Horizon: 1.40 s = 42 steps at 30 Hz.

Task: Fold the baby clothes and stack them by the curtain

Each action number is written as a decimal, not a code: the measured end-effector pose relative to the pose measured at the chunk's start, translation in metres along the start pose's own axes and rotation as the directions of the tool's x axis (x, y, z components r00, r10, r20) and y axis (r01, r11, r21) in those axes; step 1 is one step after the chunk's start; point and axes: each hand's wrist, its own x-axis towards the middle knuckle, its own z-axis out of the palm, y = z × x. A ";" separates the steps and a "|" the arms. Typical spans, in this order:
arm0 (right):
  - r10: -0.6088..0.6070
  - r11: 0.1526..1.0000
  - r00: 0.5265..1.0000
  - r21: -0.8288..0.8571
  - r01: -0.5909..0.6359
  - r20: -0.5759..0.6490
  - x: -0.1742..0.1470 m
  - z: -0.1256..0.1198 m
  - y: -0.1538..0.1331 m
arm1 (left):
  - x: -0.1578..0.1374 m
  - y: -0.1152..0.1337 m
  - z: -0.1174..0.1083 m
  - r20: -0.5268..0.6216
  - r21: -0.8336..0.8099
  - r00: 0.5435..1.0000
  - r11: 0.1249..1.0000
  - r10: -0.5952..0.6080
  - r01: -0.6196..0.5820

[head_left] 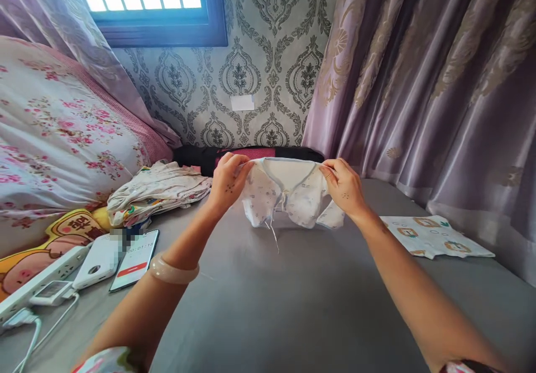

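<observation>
A small white baby shirt with pale blue trim and a faint print hangs stretched between my two hands. My left hand pinches its left shoulder, and my right hand pinches the right one. The V-shaped neckline faces me, with thin ties knotted at the front and dangling below it. The shirt's lower edge hangs at or just over the grey sheet; whether it touches is unclear.
A folded white printed cloth lies at right. On the left are a heap of clothes, a phone, a white power bank, a power strip with cables and a yellow cartoon cushion. Purple curtains hang at right.
</observation>
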 end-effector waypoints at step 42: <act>0.330 0.893 0.697 -0.451 -0.011 0.636 -0.103 0.113 0.080 | -0.095 -0.103 0.126 0.685 0.539 0.628 0.837 -0.368 -0.098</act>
